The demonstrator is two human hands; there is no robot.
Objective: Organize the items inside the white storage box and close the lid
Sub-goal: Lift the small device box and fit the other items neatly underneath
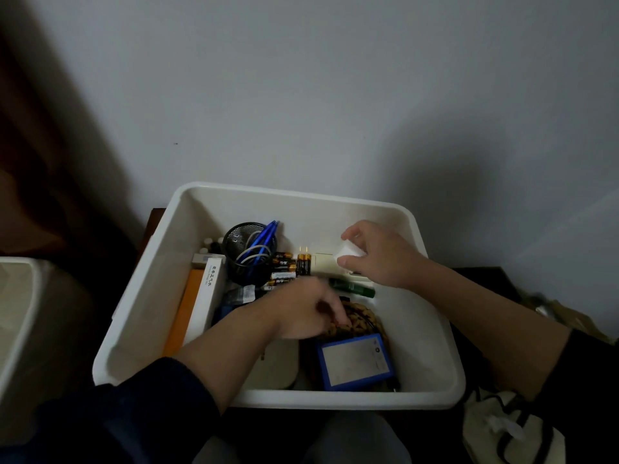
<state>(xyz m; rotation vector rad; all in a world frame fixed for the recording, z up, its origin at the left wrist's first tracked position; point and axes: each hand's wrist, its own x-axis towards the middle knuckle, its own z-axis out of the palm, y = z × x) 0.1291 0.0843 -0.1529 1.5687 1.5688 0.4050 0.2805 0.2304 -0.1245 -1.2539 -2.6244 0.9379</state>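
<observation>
the white storage box stands open on a dark surface close to the wall, and no lid sits on it; a white shape at the left edge of the view could be the lid, but i cannot tell. both hands are inside the box, so i judge the sorting step is in progress and the closing is not yet near. the right hand pinches a small white block between thumb and fingers, above a flat cream object near the back of the box, probably to lift it away or to set it down in a free place. the left hand has its fingers curled down into a brown patterned coiled thing in the middle; it seems to grip it, but the hand is blurred and i cannot tell for sure. the things look already grouped a little: a black mesh cup holds blue pens upright, several batteries lie just beside it, long flat boxes, 1 orange and 1 white, lean along the left wall to save room. a green marker lies between the 2 hands, and a blue framed device rests near the front wall. the right side of the floor of the box shows bare.
</observation>
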